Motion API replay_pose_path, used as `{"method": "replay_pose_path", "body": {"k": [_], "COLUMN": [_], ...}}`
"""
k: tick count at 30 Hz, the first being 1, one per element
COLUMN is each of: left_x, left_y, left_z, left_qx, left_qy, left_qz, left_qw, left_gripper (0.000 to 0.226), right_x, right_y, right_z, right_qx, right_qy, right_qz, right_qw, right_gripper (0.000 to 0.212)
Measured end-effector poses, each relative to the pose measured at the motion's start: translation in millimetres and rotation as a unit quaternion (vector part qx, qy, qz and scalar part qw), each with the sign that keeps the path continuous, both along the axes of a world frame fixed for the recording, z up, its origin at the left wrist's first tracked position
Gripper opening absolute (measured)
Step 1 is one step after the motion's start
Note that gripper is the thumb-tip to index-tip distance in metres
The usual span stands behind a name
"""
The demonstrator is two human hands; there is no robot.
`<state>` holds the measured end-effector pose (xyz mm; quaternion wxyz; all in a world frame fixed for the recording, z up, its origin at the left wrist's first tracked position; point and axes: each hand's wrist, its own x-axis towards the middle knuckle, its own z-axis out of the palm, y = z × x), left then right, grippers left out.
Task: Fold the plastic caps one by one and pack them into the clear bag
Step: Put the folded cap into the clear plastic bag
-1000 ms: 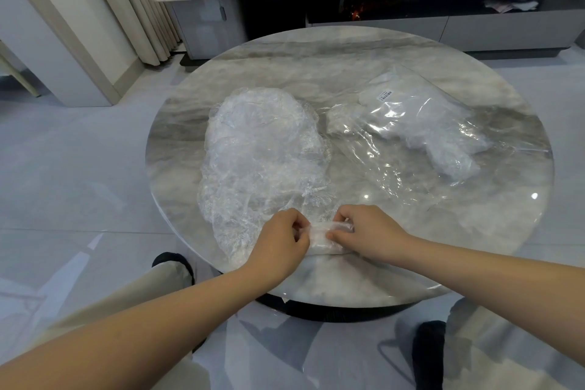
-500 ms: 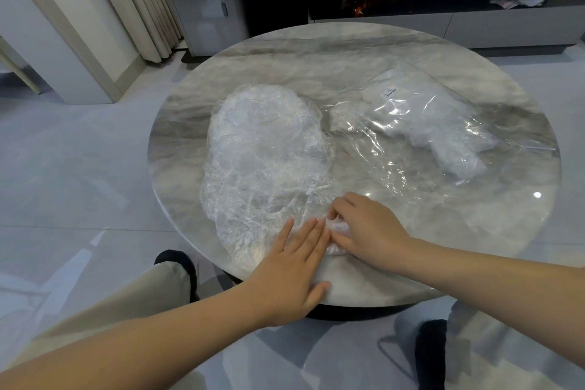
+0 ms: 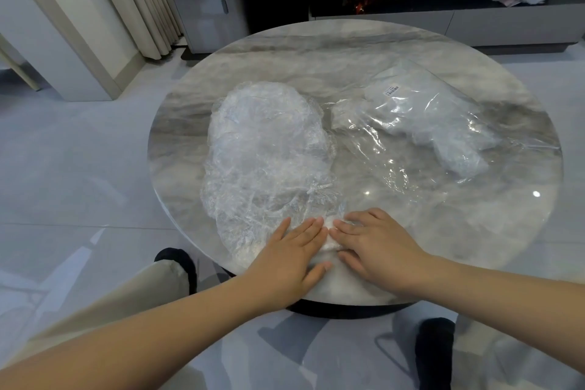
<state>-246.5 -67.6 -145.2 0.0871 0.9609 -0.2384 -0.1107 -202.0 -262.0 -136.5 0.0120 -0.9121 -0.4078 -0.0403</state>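
Since a second ago we have let go of the pinch we had on the small cap: both our hands now lie flat, side by side, at the near edge of the round grey marble-patterned table.

Furthest left sits the crumpled heap of thin clear plastic caps, still unfolded, its near fringe running under our left hand. That hand has its fingers straight and spread, pressing down, gripping nothing. Between the two hands lies the small folded white-ish plastic cap, mostly covered (only a strip shows). Our right hand presses it too, fingers extended and relaxed, not curled round anything. Further right and well apart lies the large clear plastic bag, flat on the table, with a few folded caps and a white label inside.

We judge the risk to be springback: this film is slick and light, so the fold may puff open once we lift our palms. The heap's fringe, trapped under our left hand, could also drag along and tangle.
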Motion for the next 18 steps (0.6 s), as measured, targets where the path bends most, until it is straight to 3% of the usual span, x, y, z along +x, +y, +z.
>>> {"method": "replay_pose_path", "body": {"k": [2,6,11,14,16,18], "left_x": [5,11,22,32,41,48], "left_y": [0,-3,-19,-33,-41,-49], "left_z": [2,2,28,51,61,74], "left_qx": [-0.019,-0.078,-0.185,-0.265,-0.287,-0.33], "left_qy": [-0.056,-0.064,-0.073,-0.043,-0.009,0.028], "left_qz": [-0.006,0.013,0.11,0.191,0.223,0.257], "left_qw": [0.998,0.995,0.974,0.944,0.932,0.908], "left_gripper": [0.07,0.034,0.026,0.021,0.018,0.02], "right_x": [2,3,16,27,33,40], "right_y": [1,-3,-9,-16,-21,-25], "right_z": [3,13,30,45,52,60], "right_qx": [0.005,0.025,0.152,0.294,0.351,0.427], "right_qy": [0.024,0.059,0.158,0.248,0.299,0.368], "right_qz": [-0.005,-0.002,-0.103,-0.187,-0.244,-0.291], "right_qw": [1.0,0.998,0.97,0.904,0.853,0.773], "right_gripper": [0.047,0.031,0.035,0.022,0.026,0.031]}}
